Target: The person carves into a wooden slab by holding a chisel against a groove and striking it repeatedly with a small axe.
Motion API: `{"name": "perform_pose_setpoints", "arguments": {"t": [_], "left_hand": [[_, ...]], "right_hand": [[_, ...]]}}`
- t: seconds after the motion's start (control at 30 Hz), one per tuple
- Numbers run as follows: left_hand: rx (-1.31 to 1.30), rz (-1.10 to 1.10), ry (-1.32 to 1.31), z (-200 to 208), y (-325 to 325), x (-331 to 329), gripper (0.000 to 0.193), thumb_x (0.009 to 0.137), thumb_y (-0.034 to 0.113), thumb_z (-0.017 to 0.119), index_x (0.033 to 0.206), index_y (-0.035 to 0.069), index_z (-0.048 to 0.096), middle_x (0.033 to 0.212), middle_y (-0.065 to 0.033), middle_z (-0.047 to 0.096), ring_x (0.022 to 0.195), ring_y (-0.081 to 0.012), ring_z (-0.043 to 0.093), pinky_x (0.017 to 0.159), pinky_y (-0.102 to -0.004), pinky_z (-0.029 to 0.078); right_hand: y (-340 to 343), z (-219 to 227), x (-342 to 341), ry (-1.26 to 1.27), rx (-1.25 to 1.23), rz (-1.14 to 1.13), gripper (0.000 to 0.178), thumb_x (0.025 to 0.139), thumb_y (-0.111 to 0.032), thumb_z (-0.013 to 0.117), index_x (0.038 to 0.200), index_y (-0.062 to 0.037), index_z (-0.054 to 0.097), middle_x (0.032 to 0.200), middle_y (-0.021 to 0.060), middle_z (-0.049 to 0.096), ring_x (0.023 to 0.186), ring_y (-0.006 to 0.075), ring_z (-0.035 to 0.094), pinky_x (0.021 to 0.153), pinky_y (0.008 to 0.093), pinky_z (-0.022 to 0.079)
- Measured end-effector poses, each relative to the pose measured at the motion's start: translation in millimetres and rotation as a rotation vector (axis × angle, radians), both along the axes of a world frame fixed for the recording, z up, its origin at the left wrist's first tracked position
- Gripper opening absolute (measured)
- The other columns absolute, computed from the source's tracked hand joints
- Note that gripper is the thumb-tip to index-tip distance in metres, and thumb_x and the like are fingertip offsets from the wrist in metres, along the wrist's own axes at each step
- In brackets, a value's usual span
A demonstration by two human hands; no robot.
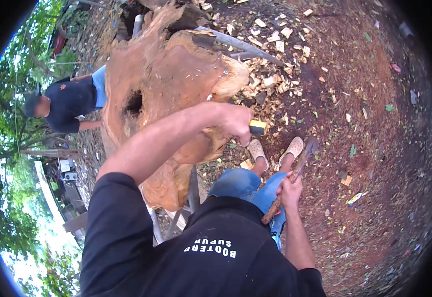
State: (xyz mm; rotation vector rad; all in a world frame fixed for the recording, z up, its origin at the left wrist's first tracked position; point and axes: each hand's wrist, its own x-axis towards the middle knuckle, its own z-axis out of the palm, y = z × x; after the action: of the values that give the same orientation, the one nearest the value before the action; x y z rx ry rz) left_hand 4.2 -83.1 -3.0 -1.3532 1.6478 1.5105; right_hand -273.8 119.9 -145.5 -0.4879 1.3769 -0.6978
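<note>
My left hand (235,121) is closed around a small yellow and black block-shaped tool (258,127), most of it hidden in the fist. That arm reaches across a big, reddish-brown slab of wood (176,74) with a dark hole and rough edges. At my right side, my right hand (290,190) grips the wooden handle of an axe-like tool (302,166). Its dark head (312,144) points away from me, above the ground, and its exact shape is hard to make out.
Metal legs (193,190) support the slab. Pale wood chips (270,81) litter the brown soil beyond it. My clogs (291,151) stand beside the slab. Across it, another person (70,104) in a dark shirt has an arm at its edge. Grey poles (236,43) jut out at the far end.
</note>
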Motion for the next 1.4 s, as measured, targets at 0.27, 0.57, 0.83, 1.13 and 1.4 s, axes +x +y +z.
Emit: {"name": "perform_pose_setpoints", "arguments": {"t": [0.27,0.57,0.83,1.13,1.4], "left_hand": [[0.189,-0.017,0.225,42,-24,-56,0.031,0.071,0.030,0.078,0.076,0.002,0.065,0.062,-0.0085,0.062,0.055,-0.0247,0.060,0.055,-0.0408,0.049],[-0.794,0.074,0.128,39,73,-56,0.028,0.067,0.020,0.074,0.085,0.005,0.057,0.069,-0.0148,0.066,0.067,-0.0360,0.069,0.060,-0.0471,0.055],[-0.785,0.106,-0.015,33,73,-17,0.026,0.072,0.017,0.073,0.091,0.006,0.058,0.071,-0.0153,0.067,0.071,-0.0377,0.069,0.064,-0.0508,0.054],[-0.676,0.052,-0.064,34,58,-23,0.027,0.073,0.025,0.076,0.086,0.005,0.063,0.068,-0.0171,0.067,0.071,-0.0392,0.069,0.067,-0.0506,0.055],[-0.562,-0.021,-0.067,37,53,-19,0.025,0.073,0.025,0.076,0.086,0.005,0.067,0.068,-0.0178,0.067,0.071,-0.0390,0.070,0.070,-0.0494,0.056]], "right_hand": [[1,11,7,0.037,0.026,0.035,0.020,0.087,0.000,0.051,0.106,-0.0028,0.044,0.066,0.0050,0.053,0.041,0.0134,0.051,0.037,0.0290,0.043],[5,8,0,0.027,0.022,-0.008,0.020,0.086,0.001,0.052,0.105,-0.0024,0.045,0.066,0.0051,0.053,0.041,0.0131,0.051,0.037,0.0287,0.044],[-1,6,-2,0.010,0.034,-0.034,0.021,0.086,0.001,0.051,0.106,-0.0018,0.044,0.067,0.0055,0.054,0.042,0.0133,0.052,0.037,0.0286,0.045],[0,10,2,0.015,0.035,-0.013,0.021,0.086,-0.001,0.051,0.106,-0.0020,0.044,0.066,0.0053,0.053,0.042,0.0132,0.051,0.038,0.0287,0.045],[2,8,-1,-0.010,0.035,-0.058,0.020,0.087,0.000,0.051,0.105,-0.0027,0.044,0.067,0.0048,0.053,0.042,0.0132,0.051,0.039,0.0274,0.045]]}}
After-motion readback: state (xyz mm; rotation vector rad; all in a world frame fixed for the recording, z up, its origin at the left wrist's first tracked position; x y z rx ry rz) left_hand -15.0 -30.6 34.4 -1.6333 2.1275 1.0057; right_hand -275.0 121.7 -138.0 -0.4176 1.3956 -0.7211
